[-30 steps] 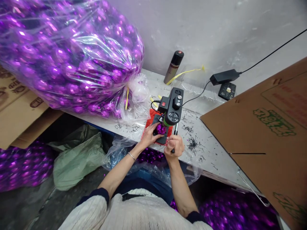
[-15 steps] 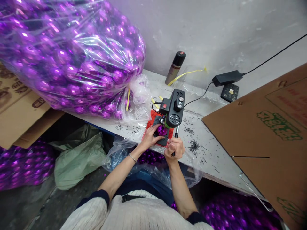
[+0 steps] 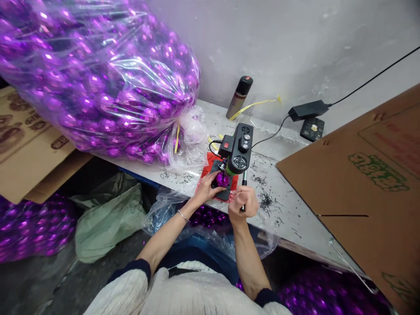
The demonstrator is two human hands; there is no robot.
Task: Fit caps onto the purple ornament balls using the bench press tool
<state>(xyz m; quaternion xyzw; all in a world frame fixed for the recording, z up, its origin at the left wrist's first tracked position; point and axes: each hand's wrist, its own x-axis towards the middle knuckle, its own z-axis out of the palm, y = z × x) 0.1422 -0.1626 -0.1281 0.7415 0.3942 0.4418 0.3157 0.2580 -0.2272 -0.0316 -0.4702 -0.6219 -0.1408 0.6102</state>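
A black machine [image 3: 240, 148] with round vents and a red switch stands on the table over a red sheet [image 3: 207, 168]. Beneath its head, a shiny purple ball [image 3: 223, 179] rests on the dark base plate [image 3: 223, 194]. My left hand [image 3: 207, 187] holds the ball between thumb and fingers from the left. My right hand [image 3: 244, 202] is wrapped round the black grip of the machine's lever [image 3: 244, 179], just right of the base.
A huge clear bag of purple balls [image 3: 108, 87] lies at the left. Behind the machine stands a spray can [image 3: 239, 97]. A power adapter [image 3: 308, 110] and cable are farther right, beside a large cardboard box [image 3: 357, 183]. Black scraps [image 3: 266, 200] litter the table.
My right hand, closed on the lever, has moved slightly right and its wrist has turned. My left hand stays at the ball. The whole view has shifted a little.
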